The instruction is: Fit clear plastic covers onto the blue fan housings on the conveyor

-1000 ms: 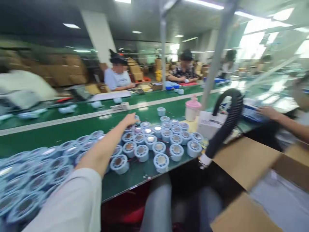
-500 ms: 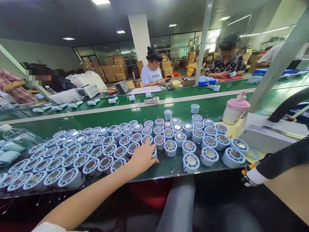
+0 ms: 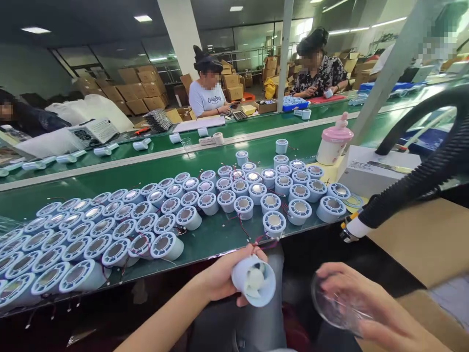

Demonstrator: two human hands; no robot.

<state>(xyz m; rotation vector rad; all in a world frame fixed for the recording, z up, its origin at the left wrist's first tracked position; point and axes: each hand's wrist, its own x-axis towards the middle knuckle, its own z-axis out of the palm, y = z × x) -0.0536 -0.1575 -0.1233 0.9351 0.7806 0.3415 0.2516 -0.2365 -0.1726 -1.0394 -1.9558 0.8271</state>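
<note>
My left hand is closed around a light-blue round fan housing, tilted with its mouth toward me. White fan blades show inside it, and thin dark red wires stick out above my fingers. To the right, my right hand grips a clear round plastic cup. That cup is smeared by motion, so its exact shape is hard to make out. The two hands are apart. In front of them, many similar light-blue housings with silver centres stand in rows on the green bench.
A black corrugated hose with a metal tip hangs at the right. Behind it stand a white box and a pink-lidded cup. Cardboard lies lower right. Several co-workers sit across the conveyor belt.
My left hand has taken a fan housing from the rows and drawn it back toward me. My right hand has come into view with the clear cup. The view has turned right.
</note>
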